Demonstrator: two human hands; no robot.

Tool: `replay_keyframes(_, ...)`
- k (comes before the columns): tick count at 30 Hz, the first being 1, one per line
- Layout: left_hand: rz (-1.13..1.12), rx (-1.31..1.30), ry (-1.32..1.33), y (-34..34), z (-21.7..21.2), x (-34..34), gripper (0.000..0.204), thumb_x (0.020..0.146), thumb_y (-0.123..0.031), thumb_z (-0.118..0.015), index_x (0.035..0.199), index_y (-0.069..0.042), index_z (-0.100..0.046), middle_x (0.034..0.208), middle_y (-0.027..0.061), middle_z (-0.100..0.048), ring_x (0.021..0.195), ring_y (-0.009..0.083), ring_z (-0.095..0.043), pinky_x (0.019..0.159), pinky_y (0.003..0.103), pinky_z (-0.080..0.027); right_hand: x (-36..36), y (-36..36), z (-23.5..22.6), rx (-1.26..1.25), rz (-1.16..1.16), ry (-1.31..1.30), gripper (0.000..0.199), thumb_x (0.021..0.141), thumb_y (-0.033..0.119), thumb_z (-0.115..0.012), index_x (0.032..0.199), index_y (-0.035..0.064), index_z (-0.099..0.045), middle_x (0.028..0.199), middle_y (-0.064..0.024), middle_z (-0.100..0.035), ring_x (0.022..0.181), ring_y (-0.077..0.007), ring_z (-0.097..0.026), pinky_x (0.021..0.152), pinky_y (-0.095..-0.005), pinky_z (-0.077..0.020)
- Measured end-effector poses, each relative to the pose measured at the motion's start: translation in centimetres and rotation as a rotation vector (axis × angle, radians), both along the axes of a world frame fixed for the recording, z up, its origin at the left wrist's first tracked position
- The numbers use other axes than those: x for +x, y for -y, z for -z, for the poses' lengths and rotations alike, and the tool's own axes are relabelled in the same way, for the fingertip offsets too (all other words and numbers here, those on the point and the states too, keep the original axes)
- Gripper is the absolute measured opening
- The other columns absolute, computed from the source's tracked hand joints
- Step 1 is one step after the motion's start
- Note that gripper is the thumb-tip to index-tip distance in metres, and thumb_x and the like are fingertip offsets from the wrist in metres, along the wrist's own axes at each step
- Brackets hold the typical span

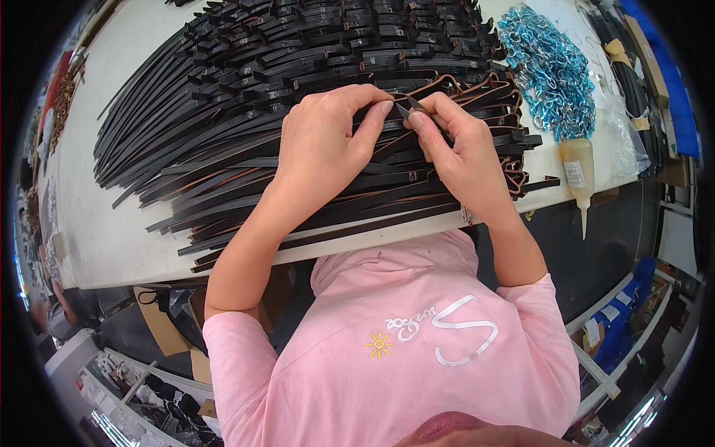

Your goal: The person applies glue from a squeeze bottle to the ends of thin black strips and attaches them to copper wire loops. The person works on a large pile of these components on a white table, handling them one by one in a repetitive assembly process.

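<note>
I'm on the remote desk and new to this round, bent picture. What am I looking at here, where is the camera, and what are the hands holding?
There is no machine here: these are a person's two bare hands. The single picture comes from a wide fisheye camera worn on the person's head, looking down, so straight edges curve near the rim and the pink shirt fills the bottom.

On the white table lies a big spread of black straps with tan edges. At the far right is a heap of shiny blue metal rings, and beside it a squeeze bottle lying with its nozzle over the table edge.

The left hand and right hand meet over the pile, pinching the pointed end of one black strap between their fingertips.
</note>
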State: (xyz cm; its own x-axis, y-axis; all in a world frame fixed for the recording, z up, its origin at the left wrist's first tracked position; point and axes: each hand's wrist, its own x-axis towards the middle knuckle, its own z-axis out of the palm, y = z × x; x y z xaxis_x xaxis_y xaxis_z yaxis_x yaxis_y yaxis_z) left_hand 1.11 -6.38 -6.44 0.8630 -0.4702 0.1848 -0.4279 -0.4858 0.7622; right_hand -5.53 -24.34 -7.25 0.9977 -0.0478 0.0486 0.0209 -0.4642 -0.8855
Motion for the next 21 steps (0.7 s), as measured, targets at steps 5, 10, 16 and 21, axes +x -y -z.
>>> replay_keyframes(5, 0.02, -0.013, -0.105, -0.2, -0.1, 0.2, 0.018, 0.093, -0.017, -0.068, 0.097, -0.001, -0.075, 0.067, 0.0045, -0.066, 0.058, 0.0098, -0.056, 0.055, 0.026, -0.044, 0.1, 0.0, -0.1, 0.018, 0.013, -0.028, 0.016, 0.097, 0.016, -0.063, 0.1, 0.0007, -0.063, 0.074, -0.0151, -0.065, 0.056, -0.0275, -0.057, 0.055, -0.0357, -0.0419)
replay_keyframes(10, 0.071, -0.093, -0.165, -0.3, 0.3, 1.0, 0.02, 0.093, -0.019, -0.07, 0.095, 0.0, -0.075, 0.065, -0.0012, -0.063, 0.058, 0.0026, -0.052, 0.052, 0.021, -0.039, -0.1, -0.3, -0.2, -0.061, -0.012, 0.039, 0.012, 0.097, 0.013, -0.062, 0.099, 0.0012, -0.061, 0.074, -0.0157, -0.066, 0.058, -0.0324, -0.061, 0.055, -0.038, -0.0436)
replay_keyframes(16, 0.134, -0.245, -0.433, -0.8, 0.5, 1.7, 0.02, 0.094, -0.022, -0.071, 0.092, -0.003, -0.075, 0.07, -0.0018, -0.065, 0.054, 0.0014, -0.046, 0.048, 0.019, -0.034, -0.2, -0.6, 0.7, -0.174, -0.025, 0.241, 0.009, 0.096, 0.009, -0.063, 0.099, 0.0023, -0.058, 0.073, -0.0147, -0.065, 0.06, -0.0338, -0.065, 0.054, -0.0394, -0.0471)
replay_keyframes(21, 0.176, -0.264, -0.598, -1.1, 0.2, 2.2, 0.023, 0.095, -0.026, -0.07, 0.096, -0.004, -0.076, 0.073, 0.0001, -0.069, 0.052, 0.0017, -0.044, 0.047, 0.018, -0.033, -0.3, -0.6, 1.0, -0.179, -0.022, 0.281, 0.008, 0.095, 0.007, -0.064, 0.098, 0.0028, -0.057, 0.071, -0.0143, -0.065, 0.059, -0.0326, -0.065, 0.053, -0.038, -0.0474)
